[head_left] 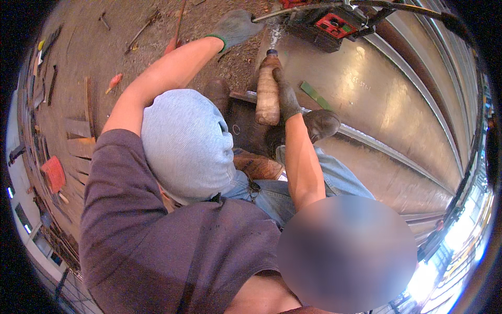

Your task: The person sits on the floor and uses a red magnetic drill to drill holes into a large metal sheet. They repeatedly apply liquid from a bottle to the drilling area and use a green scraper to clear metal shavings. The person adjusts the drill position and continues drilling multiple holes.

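My right hand, in a dark glove, is closed around the side of a dirty brownish plastic bottle. A thin spray of clear liquid comes from the bottle's dark cap toward a black machine with a red panel. My left hand, in a grey glove with a green cuff, is stretched out beside the machine. Its fingers are closed at the end of a thin dark curved bar or hose that runs over the machine.
Large steel plates with raised ribs extend to the right, with a green strip on one. A dark boot rests by the plate edge. On the dirt floor at left are a red object, metal bars and wood scraps.
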Available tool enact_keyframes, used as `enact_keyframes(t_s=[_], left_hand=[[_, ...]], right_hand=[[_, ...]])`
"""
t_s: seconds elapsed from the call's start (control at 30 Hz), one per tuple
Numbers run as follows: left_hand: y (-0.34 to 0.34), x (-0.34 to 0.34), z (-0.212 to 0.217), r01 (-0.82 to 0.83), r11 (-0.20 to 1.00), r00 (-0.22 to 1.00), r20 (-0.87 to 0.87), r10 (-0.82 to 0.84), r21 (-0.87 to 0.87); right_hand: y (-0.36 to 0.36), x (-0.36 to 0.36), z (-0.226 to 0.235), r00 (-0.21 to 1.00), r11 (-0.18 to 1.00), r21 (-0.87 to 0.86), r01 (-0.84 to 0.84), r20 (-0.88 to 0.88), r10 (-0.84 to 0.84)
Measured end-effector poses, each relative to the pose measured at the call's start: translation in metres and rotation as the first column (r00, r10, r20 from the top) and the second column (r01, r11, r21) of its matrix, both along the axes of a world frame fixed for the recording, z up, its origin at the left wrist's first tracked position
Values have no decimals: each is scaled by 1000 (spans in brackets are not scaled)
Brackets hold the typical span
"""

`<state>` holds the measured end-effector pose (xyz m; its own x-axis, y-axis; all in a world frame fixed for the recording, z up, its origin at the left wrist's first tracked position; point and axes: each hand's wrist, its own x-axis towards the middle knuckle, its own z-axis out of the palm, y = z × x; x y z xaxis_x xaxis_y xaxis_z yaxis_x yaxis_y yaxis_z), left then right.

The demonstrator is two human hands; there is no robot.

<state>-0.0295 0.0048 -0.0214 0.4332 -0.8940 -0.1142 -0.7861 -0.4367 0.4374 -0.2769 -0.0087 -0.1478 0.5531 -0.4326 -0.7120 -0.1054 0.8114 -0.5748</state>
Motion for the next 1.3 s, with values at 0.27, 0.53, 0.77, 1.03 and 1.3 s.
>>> enact_keyframes(t_s=[0.27,0.53,0.77,1.03,1.3], left_hand=[[-3,4,-5,-53,999,991,-120,53,-1],[-5,7,-10,-61,996,996,-67,65,61],[-7,11,-20,-49,999,998,-42,50,14],[-9,0,5,-50,993,997,-54,56,105],[-7,2,-1,-45,995,998,-33,48,92]], right_hand=[[2,-6,-20,997,987,-139,-82,-27,79],[1,-5,-24,982,940,-296,-172,-132,138],[1,-5,-21,985,947,-272,-168,-87,149],[2,-4,-13,997,972,-228,-52,-70,37],[2,-6,0,981,970,-181,-163,-137,139]])
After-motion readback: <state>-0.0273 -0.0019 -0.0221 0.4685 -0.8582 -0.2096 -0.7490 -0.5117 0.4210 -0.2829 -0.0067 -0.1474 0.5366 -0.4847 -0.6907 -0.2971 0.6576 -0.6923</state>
